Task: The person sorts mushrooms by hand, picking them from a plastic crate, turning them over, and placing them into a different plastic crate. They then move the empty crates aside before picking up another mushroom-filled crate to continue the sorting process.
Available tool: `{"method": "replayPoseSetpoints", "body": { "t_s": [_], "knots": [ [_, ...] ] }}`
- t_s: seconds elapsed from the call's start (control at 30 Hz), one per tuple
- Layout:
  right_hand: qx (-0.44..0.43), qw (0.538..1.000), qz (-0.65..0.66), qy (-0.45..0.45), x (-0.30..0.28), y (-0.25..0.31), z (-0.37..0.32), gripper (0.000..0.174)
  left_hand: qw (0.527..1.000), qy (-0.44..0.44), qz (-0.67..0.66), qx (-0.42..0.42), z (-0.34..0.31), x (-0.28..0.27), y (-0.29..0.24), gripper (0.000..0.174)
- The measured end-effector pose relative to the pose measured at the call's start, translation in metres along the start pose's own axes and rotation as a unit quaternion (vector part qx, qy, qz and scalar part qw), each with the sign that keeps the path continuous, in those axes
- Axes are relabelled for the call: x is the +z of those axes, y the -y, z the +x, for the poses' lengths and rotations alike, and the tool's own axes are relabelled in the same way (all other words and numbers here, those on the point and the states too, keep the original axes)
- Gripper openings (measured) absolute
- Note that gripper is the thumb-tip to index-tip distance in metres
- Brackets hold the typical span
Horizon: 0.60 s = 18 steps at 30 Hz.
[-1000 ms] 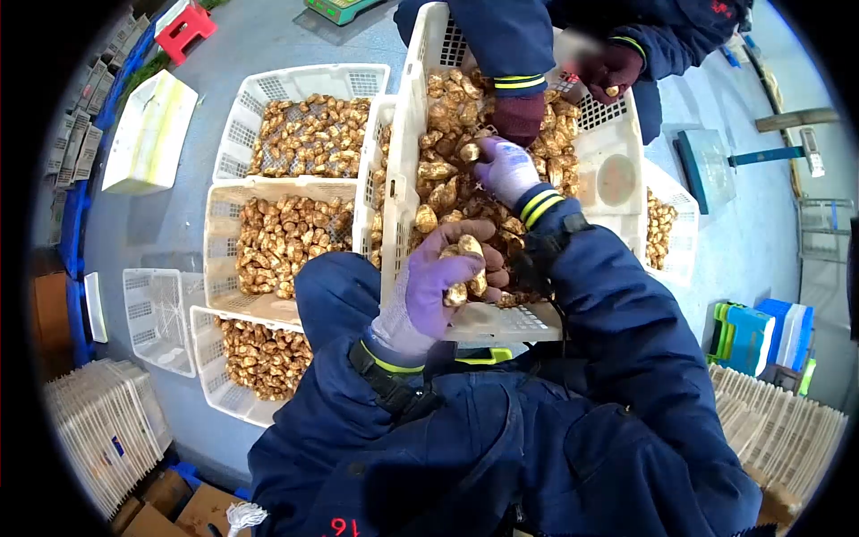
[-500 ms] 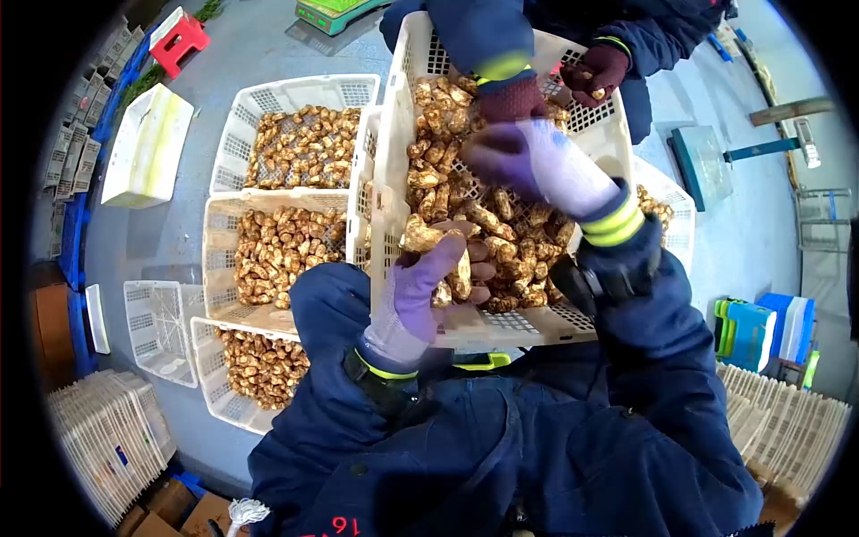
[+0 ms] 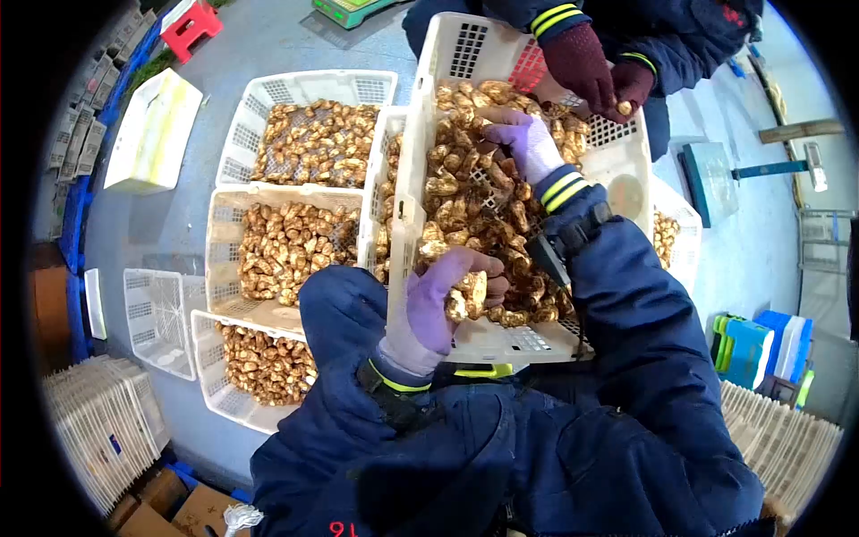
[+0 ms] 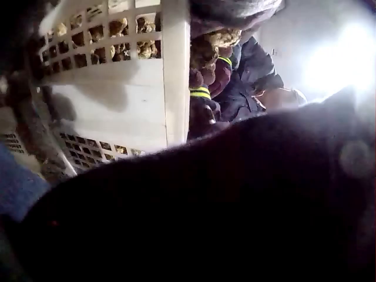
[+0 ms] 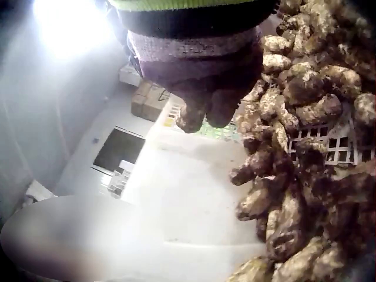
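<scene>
My left hand (image 3: 428, 309), in a purple and white glove, holds a few knobbly brown tubers (image 3: 469, 297), like small taro, over the near left corner of the big white crate (image 3: 613, 183). In the same kind of glove, my right hand (image 3: 530, 148) reaches over the far part of the tuber pile (image 3: 465, 206), fingers stretched left and nothing seen between them. The right wrist view shows that hand's fingertips (image 5: 222, 108) pointing down beside the pile. A dark sleeve (image 4: 223, 217) hides most of the left wrist view, with the crate's slotted side beyond.
Across the crate, another person's maroon-gloved hands (image 3: 582, 67) hold a tuber. White crates (image 3: 284, 190) of tubers stand to the left, beside a smaller white basket (image 3: 161, 318). A foam box (image 3: 154, 130), a red stool (image 3: 191, 31) and a scale (image 3: 707, 183) stand farther out.
My right hand held a tuber over the pile, swung right in a blur, and is now back at the far pile. The other person's hand has lifted from the crate towards their other hand.
</scene>
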State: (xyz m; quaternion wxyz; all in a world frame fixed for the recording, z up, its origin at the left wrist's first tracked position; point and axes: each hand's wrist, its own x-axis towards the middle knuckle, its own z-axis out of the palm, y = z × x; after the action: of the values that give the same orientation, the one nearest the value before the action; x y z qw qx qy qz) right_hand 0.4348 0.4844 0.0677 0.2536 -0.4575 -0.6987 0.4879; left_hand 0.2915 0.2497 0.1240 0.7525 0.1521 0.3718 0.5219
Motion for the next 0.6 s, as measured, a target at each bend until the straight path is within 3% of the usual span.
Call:
{"method": "replayPoseSetpoints", "body": {
  "t_s": [0.03, 0.07, 0.13, 0.17, 0.2, 0.27, 0.3, 0.33, 0.37, 0.43, 0.5, 0.53, 0.57, 0.6],
  "knots": [
    [-0.088, 0.992, 0.086, 0.034, -0.008, -0.015, -0.006, 0.035, 0.999, -0.001, -0.047, -0.013, 0.001, 0.000, 0.000, 0.040],
    [0.000, 0.978, 0.201, 0.052, -0.014, 0.020, -0.031, 0.034, 0.995, -0.002, -0.093, -0.025, 0.001, 0.001, -0.001, 0.044],
    [0.026, 0.969, 0.238, 0.058, -0.024, 0.051, -0.062, 0.034, 0.987, 0.069, -0.144, -0.005, 0.004, -0.008, 0.004, 0.055],
    [0.022, 0.978, 0.204, 0.036, -0.024, 0.074, -0.080, 0.034, 0.991, 0.053, -0.122, 0.008, 0.001, -0.002, 0.000, 0.056],
    [-0.065, 0.993, 0.101, 0.007, -0.023, 0.065, -0.087, 0.033, 0.994, 0.036, -0.100, 0.021, -0.002, 0.003, -0.003, 0.056],
    [-0.029, 0.975, 0.219, 0.035, -0.017, 0.079, -0.102, 0.031, 0.993, 0.051, -0.100, 0.022, -0.002, 0.004, -0.002, 0.054],
    [-0.200, 0.980, 0.016, -0.008, -0.012, 0.090, -0.114, 0.026, 0.995, 0.055, -0.081, 0.023, -0.003, 0.004, -0.003, 0.054],
    [-0.094, 0.993, 0.074, 0.009, -0.012, 0.102, -0.124, 0.024, 0.996, 0.057, -0.059, 0.025, -0.003, 0.004, -0.004, 0.053],
    [-0.062, 0.987, 0.150, 0.014, -0.008, 0.103, -0.131, 0.024, 0.993, 0.070, -0.090, 0.032, -0.002, 0.004, -0.003, 0.048],
    [0.012, 0.936, 0.350, 0.043, 0.000, 0.107, -0.141, 0.025, 0.996, 0.038, -0.055, 0.057, -0.006, 0.007, -0.002, 0.050],
    [0.026, 0.939, 0.341, 0.028, 0.009, 0.120, -0.153, 0.029, 0.998, 0.011, -0.021, 0.065, -0.013, 0.010, -0.005, 0.051],
    [0.008, 0.946, 0.322, 0.026, 0.014, 0.119, -0.157, 0.030, 0.970, 0.029, 0.166, 0.174, -0.015, 0.002, -0.004, 0.050],
    [-0.045, 0.974, 0.223, -0.004, 0.018, 0.113, -0.162, 0.032, 0.898, 0.007, 0.334, 0.285, -0.018, -0.004, -0.003, 0.049],
    [-0.048, 0.974, 0.221, 0.008, 0.022, 0.111, -0.167, 0.034, 0.880, -0.023, 0.363, 0.307, -0.022, -0.009, -0.001, 0.047]
  ]
}}
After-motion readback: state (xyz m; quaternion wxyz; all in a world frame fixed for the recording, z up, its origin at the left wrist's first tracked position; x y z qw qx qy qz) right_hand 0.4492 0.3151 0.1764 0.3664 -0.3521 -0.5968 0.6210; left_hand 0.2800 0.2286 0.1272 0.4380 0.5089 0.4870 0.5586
